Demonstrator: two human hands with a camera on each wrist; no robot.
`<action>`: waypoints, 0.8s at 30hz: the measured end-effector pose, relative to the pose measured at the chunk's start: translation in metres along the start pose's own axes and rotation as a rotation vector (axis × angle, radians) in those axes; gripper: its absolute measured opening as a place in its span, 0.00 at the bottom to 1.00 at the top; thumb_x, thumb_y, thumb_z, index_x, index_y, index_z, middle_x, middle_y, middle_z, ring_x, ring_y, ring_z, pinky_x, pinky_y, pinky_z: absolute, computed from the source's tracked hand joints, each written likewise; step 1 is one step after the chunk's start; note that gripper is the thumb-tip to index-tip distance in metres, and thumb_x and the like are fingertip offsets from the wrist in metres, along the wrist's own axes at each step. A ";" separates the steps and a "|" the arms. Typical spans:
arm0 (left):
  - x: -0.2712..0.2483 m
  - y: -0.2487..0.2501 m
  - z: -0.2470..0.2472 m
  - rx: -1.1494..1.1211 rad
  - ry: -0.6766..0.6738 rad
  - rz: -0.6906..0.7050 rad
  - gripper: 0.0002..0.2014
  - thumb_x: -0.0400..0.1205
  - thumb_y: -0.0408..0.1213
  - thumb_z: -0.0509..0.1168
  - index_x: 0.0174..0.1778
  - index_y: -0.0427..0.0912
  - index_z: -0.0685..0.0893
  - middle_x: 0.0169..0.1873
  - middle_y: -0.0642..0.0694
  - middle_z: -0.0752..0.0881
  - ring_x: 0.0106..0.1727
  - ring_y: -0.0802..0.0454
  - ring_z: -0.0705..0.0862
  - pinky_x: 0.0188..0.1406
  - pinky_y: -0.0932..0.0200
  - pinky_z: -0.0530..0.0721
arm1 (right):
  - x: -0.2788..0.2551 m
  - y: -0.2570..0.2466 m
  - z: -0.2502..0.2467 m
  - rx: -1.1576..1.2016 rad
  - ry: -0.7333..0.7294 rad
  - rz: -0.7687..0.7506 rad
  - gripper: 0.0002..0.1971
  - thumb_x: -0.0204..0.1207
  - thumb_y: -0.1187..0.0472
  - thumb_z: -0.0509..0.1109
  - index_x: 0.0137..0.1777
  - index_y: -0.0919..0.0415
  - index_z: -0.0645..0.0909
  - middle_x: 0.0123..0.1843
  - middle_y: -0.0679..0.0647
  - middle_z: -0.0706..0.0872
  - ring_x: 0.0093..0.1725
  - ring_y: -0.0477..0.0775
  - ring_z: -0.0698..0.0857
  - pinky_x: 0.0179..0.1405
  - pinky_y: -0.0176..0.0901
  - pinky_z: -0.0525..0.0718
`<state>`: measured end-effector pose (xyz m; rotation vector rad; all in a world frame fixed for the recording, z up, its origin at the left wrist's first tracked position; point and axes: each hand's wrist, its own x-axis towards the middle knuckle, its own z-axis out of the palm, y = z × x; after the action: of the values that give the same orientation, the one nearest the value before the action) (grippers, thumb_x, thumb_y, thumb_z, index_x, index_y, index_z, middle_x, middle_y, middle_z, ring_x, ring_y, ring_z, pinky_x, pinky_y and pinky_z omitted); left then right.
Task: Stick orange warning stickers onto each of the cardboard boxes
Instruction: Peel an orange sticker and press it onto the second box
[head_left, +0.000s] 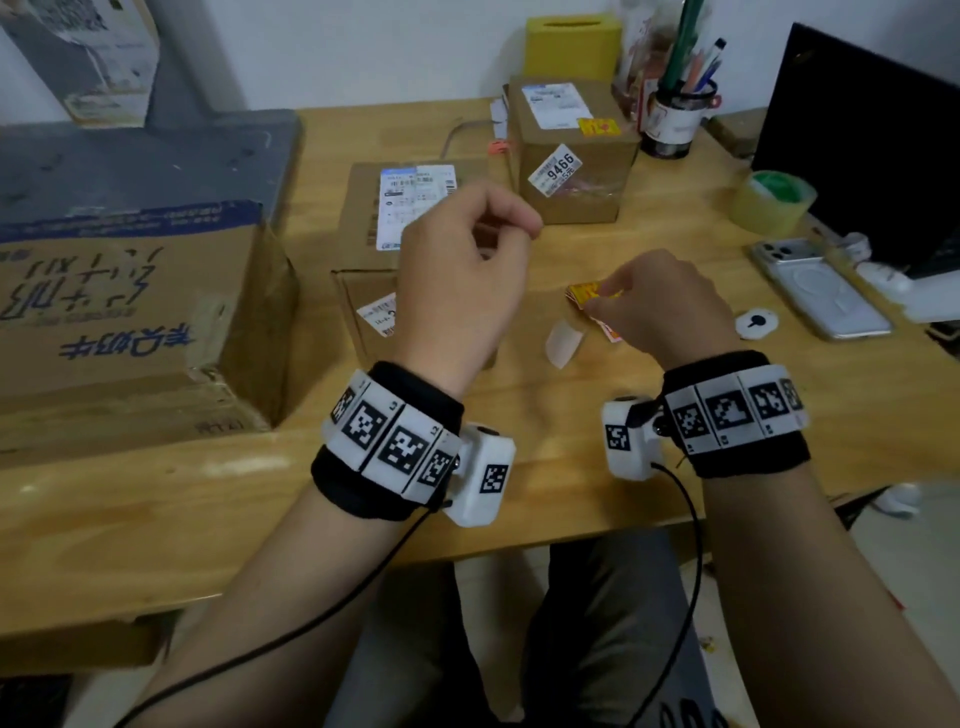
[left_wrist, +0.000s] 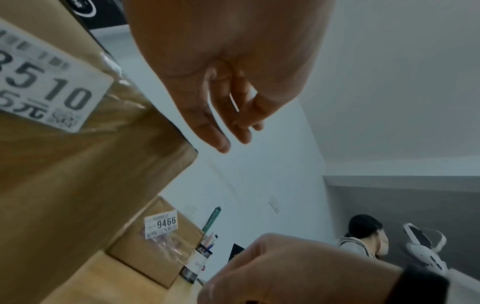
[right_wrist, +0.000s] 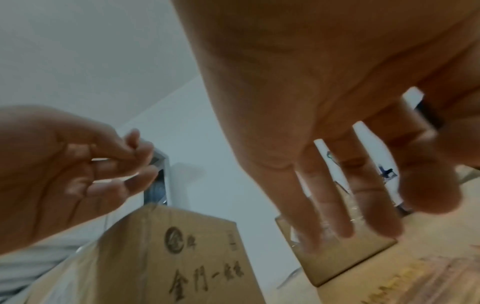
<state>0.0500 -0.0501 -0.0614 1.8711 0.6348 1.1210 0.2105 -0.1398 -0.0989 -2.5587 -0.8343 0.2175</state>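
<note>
Three cardboard boxes stand on the wooden table (head_left: 571, 415). The small box (head_left: 571, 171) at the back carries an orange sticker (head_left: 597, 126) on its top. The middle box (head_left: 363, 291) and the large box (head_left: 130, 312) show no orange sticker. A loose pile of orange stickers (head_left: 589, 292) lies in front of the middle box, beside a white backing paper (head_left: 563, 340). My right hand (head_left: 608, 299) reaches down onto the pile, fingers spread and thumb apart (right_wrist: 376, 222). My left hand (head_left: 519, 228) hovers above the middle box (left_wrist: 64, 164), loosely curled, with nothing seen in it.
A tape roll (head_left: 774, 202), a phone (head_left: 821, 291) and a small white disc (head_left: 757, 323) lie at the right. Behind them stand a dark monitor (head_left: 857, 145), a pen cup (head_left: 675, 119) and a yellow box (head_left: 571, 47). Another person (left_wrist: 363, 236) sits beyond the table.
</note>
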 end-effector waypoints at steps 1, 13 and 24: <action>-0.001 0.000 0.003 -0.005 -0.024 -0.006 0.15 0.75 0.30 0.62 0.34 0.57 0.84 0.34 0.57 0.89 0.41 0.55 0.89 0.40 0.54 0.88 | 0.002 0.006 0.000 -0.023 -0.003 0.030 0.18 0.74 0.45 0.77 0.62 0.48 0.87 0.62 0.54 0.88 0.62 0.62 0.86 0.58 0.54 0.84; -0.007 -0.003 0.031 -0.038 -0.107 -0.078 0.15 0.74 0.31 0.61 0.31 0.58 0.84 0.33 0.58 0.89 0.40 0.52 0.91 0.34 0.51 0.87 | 0.022 0.042 0.000 -0.093 -0.140 0.152 0.13 0.78 0.61 0.73 0.61 0.59 0.80 0.55 0.60 0.86 0.55 0.65 0.86 0.51 0.51 0.84; -0.007 -0.006 0.041 -0.057 -0.111 -0.111 0.16 0.76 0.27 0.62 0.33 0.54 0.86 0.35 0.57 0.90 0.38 0.56 0.91 0.34 0.55 0.85 | 0.028 0.048 -0.006 -0.011 -0.158 0.218 0.26 0.73 0.60 0.81 0.67 0.63 0.75 0.57 0.62 0.86 0.56 0.67 0.88 0.51 0.54 0.86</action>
<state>0.0825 -0.0692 -0.0796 1.8127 0.6290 0.9476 0.2595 -0.1603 -0.1157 -2.6686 -0.6106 0.4882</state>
